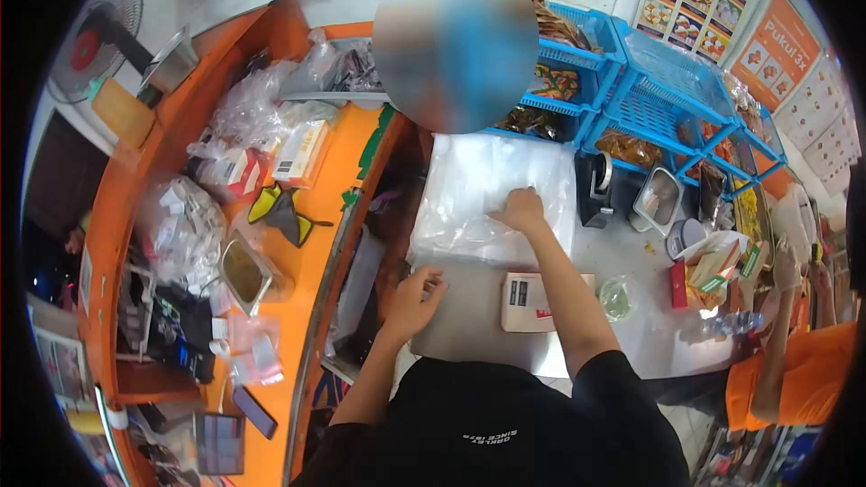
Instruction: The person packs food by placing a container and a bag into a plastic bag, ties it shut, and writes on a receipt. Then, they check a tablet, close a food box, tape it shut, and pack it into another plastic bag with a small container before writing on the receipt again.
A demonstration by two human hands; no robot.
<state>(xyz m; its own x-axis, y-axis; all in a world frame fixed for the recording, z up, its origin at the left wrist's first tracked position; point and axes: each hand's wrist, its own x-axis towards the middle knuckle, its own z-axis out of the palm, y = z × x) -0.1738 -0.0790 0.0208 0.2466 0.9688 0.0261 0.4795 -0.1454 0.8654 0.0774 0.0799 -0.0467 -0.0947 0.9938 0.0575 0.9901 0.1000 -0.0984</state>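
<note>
A wide stack of clear plastic bags lies on the grey metal table. On top of it, my right hand has its fingers curled in against the plastic; the fingertips are partly hidden. My left hand hovers near the table's left edge, just below the stack, with loosely bent fingers apart and nothing in them. Under my right forearm sits a small cardboard box with a dark printed label. To its right is a clear bag with something pale green.
Blue plastic racks hold packaged food at the back. A black device, a metal container and an opened carton stand right. An orange counter runs along the left. Another person in an orange shirt stands at right.
</note>
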